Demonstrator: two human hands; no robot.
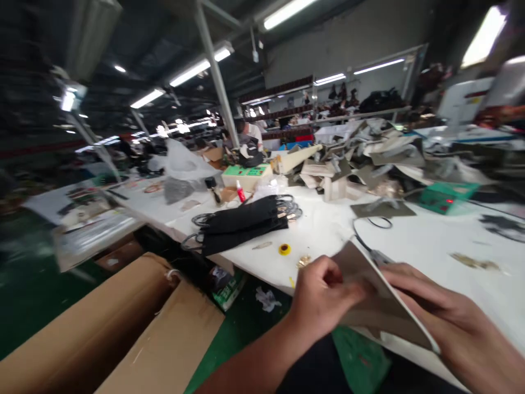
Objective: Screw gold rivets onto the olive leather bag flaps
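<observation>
A stiff grey-brown panel point(388, 312) with a pale edge is held tilted up over the table's front edge. My left hand point(322, 295) is closed, with its thumb and curled fingers against the near face of the panel. On the other side, my right hand point(443, 309) grips the panel, fingers stretched along its back; some of their tips are hidden. A small grey piece on a black cord point(361, 238) shows beside the right fingers, but I cannot tell whether they touch it. Small gold-coloured metal parts point(304, 261) lie just past my left hand.
Black strap-like pieces with looped cords point(246, 221) are stacked on the white table point(328, 230), near a yellow tape roll point(284, 249). Behind stand a red bottle point(240, 191) and piled panels point(381, 153). An open cardboard box point(164, 339) is at lower left. A person point(252, 134) is far back.
</observation>
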